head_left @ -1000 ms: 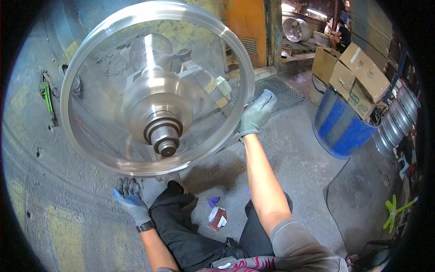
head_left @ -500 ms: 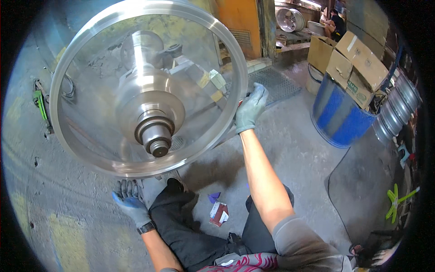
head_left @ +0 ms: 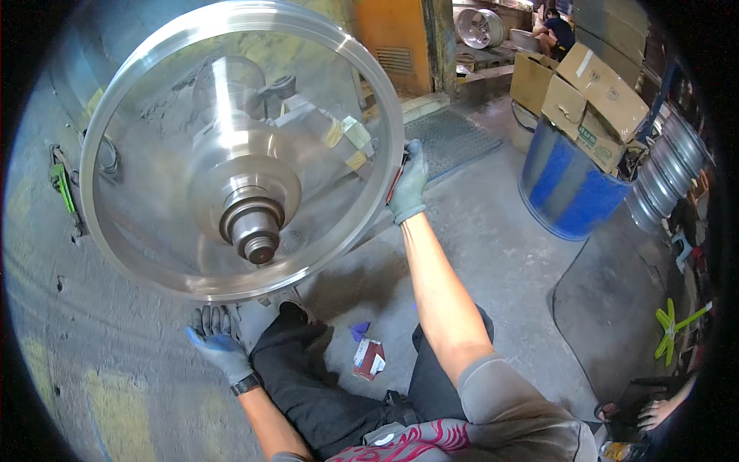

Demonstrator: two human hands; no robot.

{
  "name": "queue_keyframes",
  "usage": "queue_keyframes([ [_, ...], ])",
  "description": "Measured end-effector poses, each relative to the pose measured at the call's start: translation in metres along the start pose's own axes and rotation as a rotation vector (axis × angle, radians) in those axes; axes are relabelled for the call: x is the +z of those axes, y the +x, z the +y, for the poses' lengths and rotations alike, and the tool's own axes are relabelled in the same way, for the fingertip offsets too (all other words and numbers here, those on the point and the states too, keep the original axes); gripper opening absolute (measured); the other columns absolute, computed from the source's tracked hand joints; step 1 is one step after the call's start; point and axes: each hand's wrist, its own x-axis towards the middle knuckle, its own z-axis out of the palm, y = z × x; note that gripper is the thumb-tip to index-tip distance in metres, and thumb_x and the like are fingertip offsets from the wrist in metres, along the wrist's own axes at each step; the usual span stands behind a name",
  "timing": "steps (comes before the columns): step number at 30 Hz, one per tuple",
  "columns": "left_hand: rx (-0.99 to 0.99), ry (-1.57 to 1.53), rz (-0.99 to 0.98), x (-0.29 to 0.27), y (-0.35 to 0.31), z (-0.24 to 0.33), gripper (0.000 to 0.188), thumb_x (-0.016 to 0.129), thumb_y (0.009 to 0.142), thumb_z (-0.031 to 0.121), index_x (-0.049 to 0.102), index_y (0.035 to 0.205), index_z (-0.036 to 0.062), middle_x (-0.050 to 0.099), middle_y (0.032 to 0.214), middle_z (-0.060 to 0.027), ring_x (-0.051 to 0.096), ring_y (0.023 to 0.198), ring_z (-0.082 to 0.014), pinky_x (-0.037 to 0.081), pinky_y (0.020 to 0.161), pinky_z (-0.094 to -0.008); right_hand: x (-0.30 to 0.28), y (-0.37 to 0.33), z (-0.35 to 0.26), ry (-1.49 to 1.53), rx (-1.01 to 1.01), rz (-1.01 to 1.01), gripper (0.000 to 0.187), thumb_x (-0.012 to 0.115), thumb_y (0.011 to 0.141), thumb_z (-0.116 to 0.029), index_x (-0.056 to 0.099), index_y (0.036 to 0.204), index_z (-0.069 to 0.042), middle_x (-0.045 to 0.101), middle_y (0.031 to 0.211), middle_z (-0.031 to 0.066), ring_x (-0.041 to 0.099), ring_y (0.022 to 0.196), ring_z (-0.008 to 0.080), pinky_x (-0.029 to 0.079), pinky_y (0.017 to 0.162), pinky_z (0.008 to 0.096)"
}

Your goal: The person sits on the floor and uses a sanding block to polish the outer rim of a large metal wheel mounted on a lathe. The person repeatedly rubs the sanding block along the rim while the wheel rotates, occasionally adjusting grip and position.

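A shiny metal wheel rim [head_left: 389, 100] fills the upper left, mounted on a steel spindle [head_left: 254, 223]; its inner part is blurred and see-through, as if spinning fast. My right hand [head_left: 409, 185], in a grey-green glove, is at the rim's right edge, closed on a thin reddish strip [head_left: 396, 185] held against or very close to the metal. The strip's kind is not clear, and some fingers are hidden. Below the rim, my left hand [head_left: 215, 339], in a grey-blue glove, is held with fingers stretched and nothing in it.
A reddish-brown packet-like piece [head_left: 369, 359] and a purple scrap [head_left: 359, 331] lie on the floor between my legs. At right stand a blue drum [head_left: 566, 185] with cardboard boxes [head_left: 604, 88] and stacked rims [head_left: 668, 169]. Another person's hand [head_left: 656, 414] shows at lower right; a person [head_left: 556, 35] sits far back.
The view has shifted slightly, so the surroundings sit a little further left and up. My right hand stays at the rim's edge, its reddish strip showing more. The left hand barely differs.
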Motion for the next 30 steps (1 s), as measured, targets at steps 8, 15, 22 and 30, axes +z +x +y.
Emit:
queue_keyframes([
  [8,0.036,0.026,-0.011,-0.008,0.003,-0.002,0.076,0.042,0.102,0.061,0.046,0.147,0.0004,0.050,0.147,-0.0217,0.049,0.133,-0.0350,0.038,0.110,-0.0479,0.001,-0.008,-0.001,0.125,0.229,-0.095,0.045,0.044,0.105,-0.042,0.065,0.122,-0.007,0.069,0.109,0.0077,0.066,0.096,0.0209,0.054,0.086,0.0355],
  [15,0.029,0.028,-0.026,-0.016,0.012,-0.007,0.076,0.042,0.102,0.061,0.045,0.149,0.0011,0.048,0.149,-0.0209,0.046,0.137,-0.0347,0.036,0.112,-0.0488,-0.008,0.003,-0.005,-0.473,-0.228,0.087,0.040,0.041,0.105,-0.032,0.064,0.114,0.000,0.068,0.110,0.0129,0.065,0.098,0.0231,0.050,0.086,0.0368],
  [22,0.042,0.030,-0.008,-0.004,0.002,-0.004,0.074,0.043,0.103,0.058,0.045,0.147,-0.0017,0.052,0.142,-0.0226,0.055,0.126,-0.0338,0.042,0.108,-0.0452,0.026,-0.013,-0.023,-0.777,-0.666,0.421,0.040,0.039,0.109,-0.034,0.058,0.113,0.001,0.065,0.092,0.0188,0.066,0.086,0.0330,0.047,0.078,0.0465],
  [30,0.045,0.036,-0.014,-0.014,0.009,-0.006,0.078,0.044,0.102,0.061,0.043,0.149,-0.0005,0.049,0.147,-0.0226,0.049,0.132,-0.0351,0.038,0.110,-0.0482,0.057,-0.046,-0.054,-0.796,-0.465,0.391,0.040,0.042,0.109,-0.035,0.056,0.118,0.000,0.066,0.102,0.0198,0.064,0.088,0.0315,0.049,0.081,0.0429],
])
